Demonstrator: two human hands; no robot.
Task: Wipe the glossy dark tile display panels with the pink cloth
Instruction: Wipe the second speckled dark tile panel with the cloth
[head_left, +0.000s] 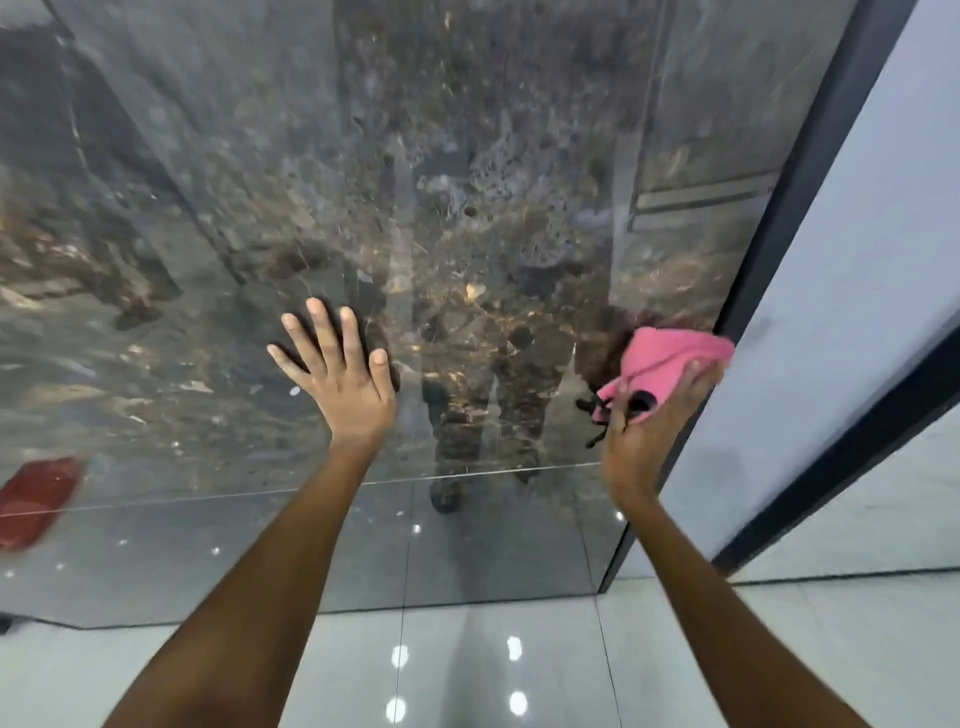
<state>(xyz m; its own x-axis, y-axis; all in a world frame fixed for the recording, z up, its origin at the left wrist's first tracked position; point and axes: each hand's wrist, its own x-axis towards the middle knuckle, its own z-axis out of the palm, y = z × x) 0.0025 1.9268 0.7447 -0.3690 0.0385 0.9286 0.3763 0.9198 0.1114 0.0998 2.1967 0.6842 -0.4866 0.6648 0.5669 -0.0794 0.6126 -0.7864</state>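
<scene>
Our left fingers (322, 332) were spread wide and pressed flat against the glossy dark panel (363, 156), holding nothing, with the left hand (340, 382) planted a little left of the panel's middle. Our right fingers (698, 379) were curled around the lower part of the pink cloth (670, 358), and the right hand (641, 441) pushed the bunched cloth against the panel just beside its right edge. A dark tag or cord (597, 415) hung from the cloth near our thumb. Both bare forearms reached up from the bottom of the view. The panel, mottled with brown and gold flecks, mirrored a standing figure between our hands. A black frame strip (810, 182) bordered the panel on the right, touching the cloth's far end, with a pale wall (883, 234) beyond it. Below, the shiny light floor (467, 675) reflected small ceiling lights, and something red (36, 499) showed blurred at the lower left.
</scene>
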